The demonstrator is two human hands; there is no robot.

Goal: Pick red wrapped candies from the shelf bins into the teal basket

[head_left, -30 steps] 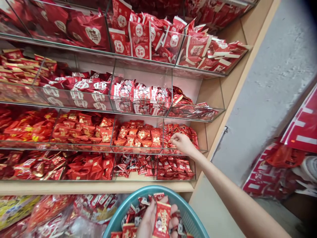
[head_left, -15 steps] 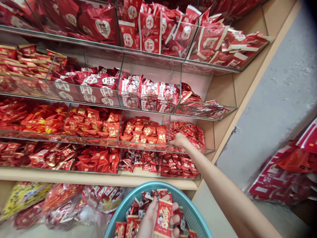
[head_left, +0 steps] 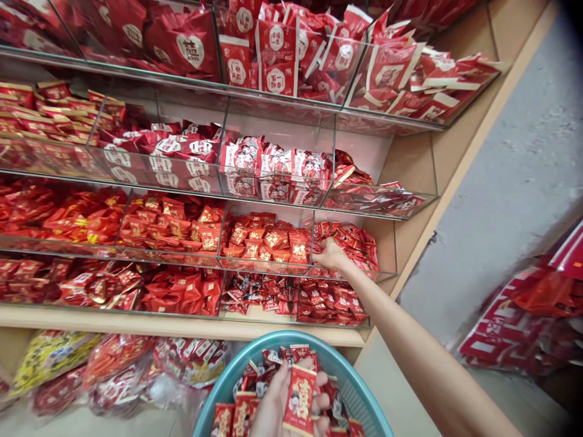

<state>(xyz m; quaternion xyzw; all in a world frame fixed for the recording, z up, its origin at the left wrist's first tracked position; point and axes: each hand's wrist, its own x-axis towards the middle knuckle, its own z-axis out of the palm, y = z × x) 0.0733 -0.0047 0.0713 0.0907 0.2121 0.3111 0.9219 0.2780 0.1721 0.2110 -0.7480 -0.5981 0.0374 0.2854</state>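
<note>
Palm up over the teal plastic basket [head_left: 218, 388], my left hand [head_left: 273, 394] cradles a red candy packet [head_left: 300, 397] with gold characters, fingers curled around its side. More small red and dark packets [head_left: 234, 416] lie in the basket below it. My right hand [head_left: 333, 255] reaches over the clear front panel into the rightmost compartment of a lower shelf. It touches the red wrapped candies [head_left: 355, 243] there, beside the glass divider. Its fingertips are hidden, so whether they grip anything is unclear.
Clear-fronted shelves [head_left: 273, 200] hold several kinds of red packets in divided compartments. Bagged goods [head_left: 54, 358] lie on the floor under the bottom wooden ledge [head_left: 113, 320]. A grey wall [head_left: 492, 200] stands at the right, with red and white bags [head_left: 510, 321] beside it.
The view has shifted very slightly. Both hands stay in nearly the same places, the left still holding the candy packet and the right still in the compartment.
</note>
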